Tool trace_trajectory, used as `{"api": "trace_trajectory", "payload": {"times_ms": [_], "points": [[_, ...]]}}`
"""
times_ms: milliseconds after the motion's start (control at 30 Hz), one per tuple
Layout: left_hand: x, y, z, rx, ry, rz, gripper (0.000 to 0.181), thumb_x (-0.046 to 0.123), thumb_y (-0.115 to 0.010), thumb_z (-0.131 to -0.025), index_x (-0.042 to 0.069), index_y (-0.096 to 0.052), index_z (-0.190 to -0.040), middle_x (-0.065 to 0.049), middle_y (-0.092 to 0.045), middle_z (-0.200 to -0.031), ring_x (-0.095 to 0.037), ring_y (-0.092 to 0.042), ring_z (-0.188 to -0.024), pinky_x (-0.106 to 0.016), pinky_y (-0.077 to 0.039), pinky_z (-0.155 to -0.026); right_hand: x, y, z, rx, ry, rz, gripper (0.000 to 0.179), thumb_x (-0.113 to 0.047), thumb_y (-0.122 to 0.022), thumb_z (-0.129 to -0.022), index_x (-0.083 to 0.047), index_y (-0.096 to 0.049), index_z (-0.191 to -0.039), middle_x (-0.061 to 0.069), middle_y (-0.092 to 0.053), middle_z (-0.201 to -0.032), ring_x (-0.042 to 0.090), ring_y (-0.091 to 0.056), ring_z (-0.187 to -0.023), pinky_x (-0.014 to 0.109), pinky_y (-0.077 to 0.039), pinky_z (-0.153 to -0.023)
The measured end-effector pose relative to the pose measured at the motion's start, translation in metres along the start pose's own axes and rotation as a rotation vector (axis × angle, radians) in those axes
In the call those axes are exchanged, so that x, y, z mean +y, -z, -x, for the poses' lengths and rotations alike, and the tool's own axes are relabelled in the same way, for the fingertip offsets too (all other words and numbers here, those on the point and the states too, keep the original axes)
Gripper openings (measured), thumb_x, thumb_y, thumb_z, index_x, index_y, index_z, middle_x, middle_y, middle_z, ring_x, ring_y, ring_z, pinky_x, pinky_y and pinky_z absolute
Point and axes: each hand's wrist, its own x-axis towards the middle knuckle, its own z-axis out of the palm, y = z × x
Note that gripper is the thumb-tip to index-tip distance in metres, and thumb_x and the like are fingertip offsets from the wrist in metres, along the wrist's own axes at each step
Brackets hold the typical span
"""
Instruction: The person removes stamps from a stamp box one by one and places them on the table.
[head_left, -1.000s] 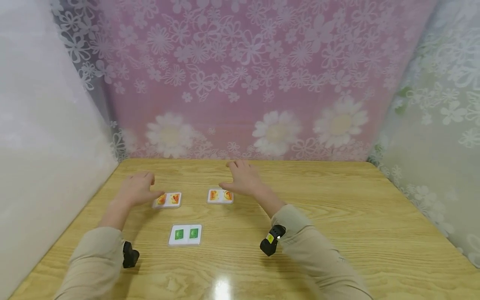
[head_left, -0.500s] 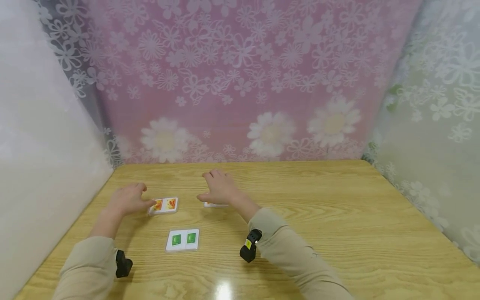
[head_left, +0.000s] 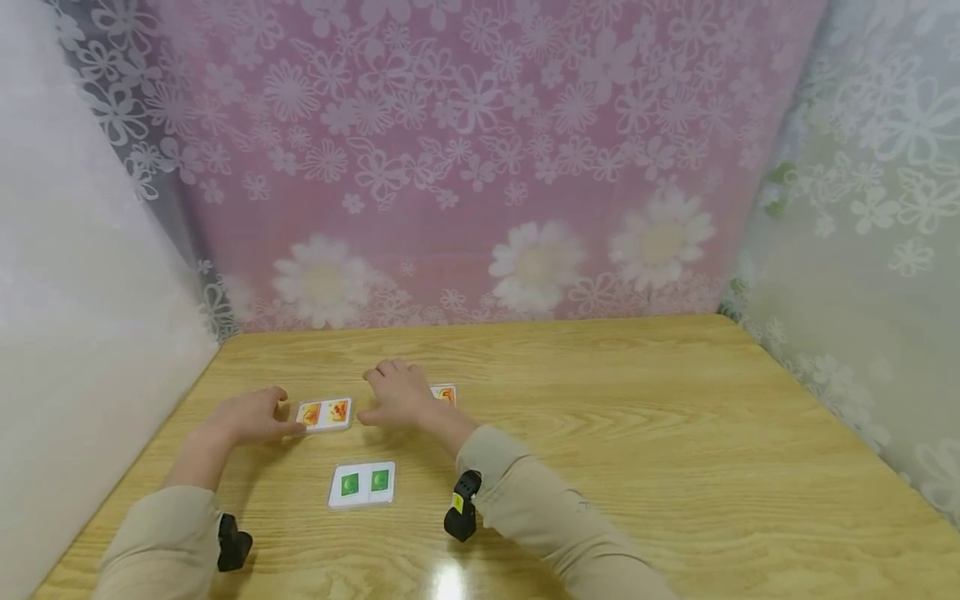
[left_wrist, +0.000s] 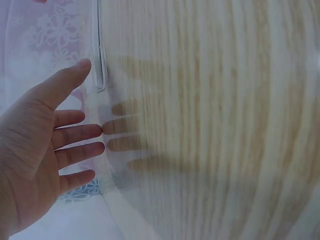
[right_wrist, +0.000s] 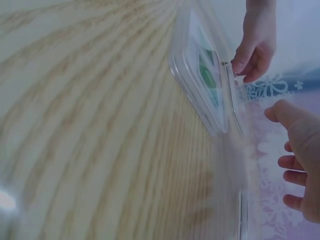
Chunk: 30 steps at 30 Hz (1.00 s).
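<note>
A flat clear-cased card [head_left: 324,414] with two orange pictures lies at the left of the table. My left hand [head_left: 247,414] is at its left edge, thumb tip by the near corner; whether it touches is unclear. Straight, spread fingers of that hand [left_wrist: 30,145] show in the left wrist view. My right hand [head_left: 401,396] is just right of the card, apart from it, with loose fingers and nothing held. Partly hidden behind the right hand is a second orange-pictured card [head_left: 446,393]. A third card [head_left: 362,484], with two green squares, lies nearer me.
The wooden table [head_left: 615,433] stretches to the right. A pink flowered cloth [head_left: 480,167] hangs behind its far edge. Pale cloths stand at both sides, the left one [head_left: 97,250] close to the left arm. Black cameras [head_left: 461,506] sit on both wrists.
My right hand has moved left, across the second orange card, towards the first. My left hand has come down slightly by the first card's edge. The head view has shifted a little.
</note>
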Motion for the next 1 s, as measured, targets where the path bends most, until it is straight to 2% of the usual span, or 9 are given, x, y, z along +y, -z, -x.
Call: {"api": "trace_trajectory", "payload": {"times_ms": [300,567,700,867,1000], "points": [[-0.002,-0.006,-0.001,0.024,-0.049,0.001,0.08,0.047,-0.074,-0.071,-0.012,-0.05,-0.119,-0.03,-0.055,-0.113,-0.045,-0.053,-0.101,-0.055,-0.043,-0.082,-0.017,-0.008,-0.007,-0.036,0.038,0.009,0.069,-0.058,-0.054,-0.084,-0.02,-0.04,-0.14,-0.003,-0.042,-0.135,0.016,-0.036,-0.124,0.036,-0.033,-0.098],[-0.001,-0.009,-0.001,0.033,-0.07,-0.022,0.078,0.044,-0.074,-0.071,-0.012,-0.05,-0.12,-0.031,-0.052,-0.115,-0.046,-0.05,-0.104,-0.056,-0.041,-0.084,-0.028,-0.013,-0.011,-0.07,0.029,0.023,0.074,-0.064,-0.053,-0.081,-0.022,-0.04,-0.14,-0.005,-0.042,-0.134,0.013,-0.037,-0.123,0.035,-0.032,-0.099],[-0.001,-0.009,-0.002,0.043,-0.077,-0.049,0.073,0.043,-0.074,-0.07,-0.01,-0.054,-0.116,-0.025,-0.055,-0.108,-0.042,-0.054,-0.098,-0.054,-0.043,-0.081,-0.032,-0.016,-0.013,-0.092,0.015,0.025,0.075,-0.066,-0.053,-0.08,-0.023,-0.04,-0.14,-0.004,-0.042,-0.133,0.013,-0.037,-0.121,0.035,-0.032,-0.098],[0.001,-0.009,-0.003,0.03,-0.071,-0.062,0.065,0.043,-0.074,-0.07,-0.005,-0.057,-0.111,-0.013,-0.055,-0.095,-0.03,-0.055,-0.084,-0.049,-0.046,-0.073,-0.034,-0.022,-0.015,-0.107,0.008,0.029,0.074,-0.067,-0.052,-0.08,-0.023,-0.041,-0.139,-0.004,-0.044,-0.13,0.013,-0.038,-0.117,0.033,-0.032,-0.095],[0.002,-0.01,-0.004,0.034,-0.068,-0.073,0.064,0.043,-0.073,-0.07,-0.004,-0.057,-0.111,-0.012,-0.055,-0.095,-0.029,-0.054,-0.083,-0.049,-0.045,-0.073,-0.035,-0.023,-0.016,-0.108,-0.006,0.032,0.072,-0.065,-0.053,-0.08,-0.024,-0.042,-0.138,-0.004,-0.044,-0.129,0.013,-0.039,-0.117,0.034,-0.033,-0.095]]}}
